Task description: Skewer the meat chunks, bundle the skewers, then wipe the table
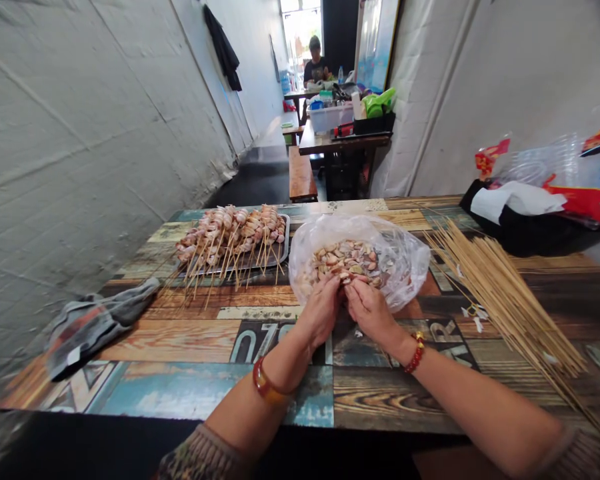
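My left hand (323,308) and my right hand (370,307) meet at the near rim of a clear plastic bag (405,257). Both have their fingers closed in a pinch, fingertips almost touching. A small pale garlic clove (347,280) shows between them, partly hidden by the fingers. Inside the bag lies a heap of loose garlic cloves (347,257), pinkish and tan in their skins. To the left, a metal tray (285,250) carries a pile of loaded skewers (230,233), their sticks pointing toward me. Bare bamboo skewers (505,293) lie in a loose bundle to the right.
A grey cloth (100,323) rests on the patterned wooden table (180,390) at left. At the back right sits a black container (535,230) with red packets and plastic. Farther off, another table (325,141) holds boxes, and a person (316,67) sits beyond it.
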Tool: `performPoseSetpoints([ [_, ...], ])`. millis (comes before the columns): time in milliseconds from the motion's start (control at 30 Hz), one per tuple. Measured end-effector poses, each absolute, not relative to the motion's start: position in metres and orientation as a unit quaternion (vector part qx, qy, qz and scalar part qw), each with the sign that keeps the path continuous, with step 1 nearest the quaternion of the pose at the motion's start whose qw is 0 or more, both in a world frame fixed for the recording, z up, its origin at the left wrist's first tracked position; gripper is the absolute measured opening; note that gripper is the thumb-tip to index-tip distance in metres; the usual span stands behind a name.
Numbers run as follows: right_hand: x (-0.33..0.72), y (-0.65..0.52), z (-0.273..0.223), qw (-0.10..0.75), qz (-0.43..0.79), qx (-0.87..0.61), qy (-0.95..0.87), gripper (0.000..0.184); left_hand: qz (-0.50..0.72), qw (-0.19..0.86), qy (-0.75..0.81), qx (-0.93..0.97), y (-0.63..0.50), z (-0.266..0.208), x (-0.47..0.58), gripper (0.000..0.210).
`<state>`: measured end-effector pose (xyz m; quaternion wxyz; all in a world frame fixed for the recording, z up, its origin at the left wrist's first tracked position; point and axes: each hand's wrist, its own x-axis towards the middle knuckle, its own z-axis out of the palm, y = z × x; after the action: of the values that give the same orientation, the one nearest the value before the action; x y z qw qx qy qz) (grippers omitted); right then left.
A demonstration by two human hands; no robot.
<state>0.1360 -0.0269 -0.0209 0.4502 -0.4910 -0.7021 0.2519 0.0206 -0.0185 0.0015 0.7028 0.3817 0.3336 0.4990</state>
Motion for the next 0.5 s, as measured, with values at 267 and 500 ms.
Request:
performPoseSetpoints([
  [267, 0.136, -0.028, -0.021, 0.413, 0.293, -0.485, -0.713, 0.039, 0.519, 0.702, 0.351, 0.339, -0.013, 0.005, 0.014, 0.034],
  [500, 0.14, -0.029, -0.015, 0.403, 0.392, -0.461, -0.687, 0.038, 0.517, 0.69, 0.367, 0.351, -0.008, 0.006, 0.01, 0.026],
])
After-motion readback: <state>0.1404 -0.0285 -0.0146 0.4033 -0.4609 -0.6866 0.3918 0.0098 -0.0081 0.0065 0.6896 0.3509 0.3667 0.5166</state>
